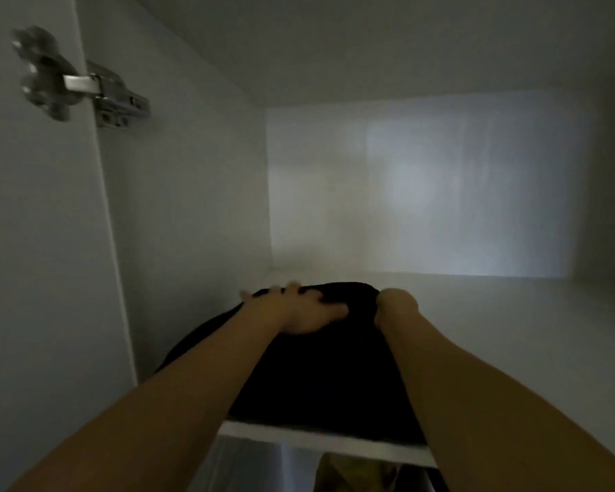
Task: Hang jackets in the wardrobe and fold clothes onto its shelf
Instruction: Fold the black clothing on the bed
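Both arms reach up into the wardrobe, and a dark bundle of cloth (320, 367) lies on the shelf (320, 440), its near edge about level with the shelf's front lip. The left hand (299, 310) lies on top of the bundle near its far end, fingers spread fairly flat over the fabric, pressing rather than pinching. Just right of it, the right hand (395, 307) is bunched into the bundle's far right corner; the fingers are hidden, so I'd guess it grips a fold there, but I cannot tell for sure. So one piece looks as good as placed, needing perhaps a push further back and some smoothing. Beyond both hands the shelf runs pale to the back wall. Below the shelf something tan (355, 472) shows, too dim to name. A hinge (100, 94) sits up left.
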A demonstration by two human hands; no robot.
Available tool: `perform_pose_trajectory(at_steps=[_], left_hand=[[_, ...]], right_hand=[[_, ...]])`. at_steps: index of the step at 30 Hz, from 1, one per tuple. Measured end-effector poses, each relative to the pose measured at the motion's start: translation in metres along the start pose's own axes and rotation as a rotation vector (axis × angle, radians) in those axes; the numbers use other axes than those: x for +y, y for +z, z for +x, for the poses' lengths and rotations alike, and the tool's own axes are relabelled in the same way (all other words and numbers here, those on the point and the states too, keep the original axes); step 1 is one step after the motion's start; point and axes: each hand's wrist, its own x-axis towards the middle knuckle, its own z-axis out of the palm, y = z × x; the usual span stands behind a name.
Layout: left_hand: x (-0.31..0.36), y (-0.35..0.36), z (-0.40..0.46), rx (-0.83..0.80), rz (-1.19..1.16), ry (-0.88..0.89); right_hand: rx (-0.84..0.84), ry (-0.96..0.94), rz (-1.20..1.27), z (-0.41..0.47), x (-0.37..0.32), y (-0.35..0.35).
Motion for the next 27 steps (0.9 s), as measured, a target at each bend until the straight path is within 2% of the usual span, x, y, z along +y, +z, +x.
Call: perform_pose_trajectory(at_steps=[1, 3, 4, 5, 9, 11, 19, 24, 27], left_hand=[[-0.004, 0.016, 0.008, -0.093, 0.001, -0.018], [-0.009, 0.030, 0.040, -0.095, -0.045, -0.060], [-0.008, 0.030, 0.056, -0.074, -0.058, -0.075], [-0.010, 0.027, 0.071, -0.064, -0.069, -0.084], [-0.016, 0.035, 0.125, -0.050, -0.053, -0.064], [-0.018, 0.036, 0.152, -0.029, -0.084, -0.075], [-0.024, 0.043, 0.245, 0.032, -0.121, -0.104], [-0.028, 0.048, 0.278, 0.038, -0.065, -0.067], [-0.029, 0.050, 0.286, 0.038, -0.074, -0.081]], right_hand=[[0.021, 0.020, -0.012, 0.016, 0.003, 0.011], [0.071, -0.017, 0.039, 0.031, -0.007, 0.024], [0.113, 0.024, 0.090, 0.039, -0.013, 0.028], [0.132, 0.010, 0.053, 0.053, -0.018, 0.035], [-0.079, -0.170, -0.165, 0.106, -0.013, 0.051], [-0.124, -0.178, -0.206, 0.135, -0.008, 0.054], [-0.069, -0.096, -0.088, 0.218, -0.024, 0.084], [0.071, -0.056, -0.018, 0.242, -0.026, 0.099], [0.055, -0.025, -0.003, 0.248, -0.024, 0.099]])
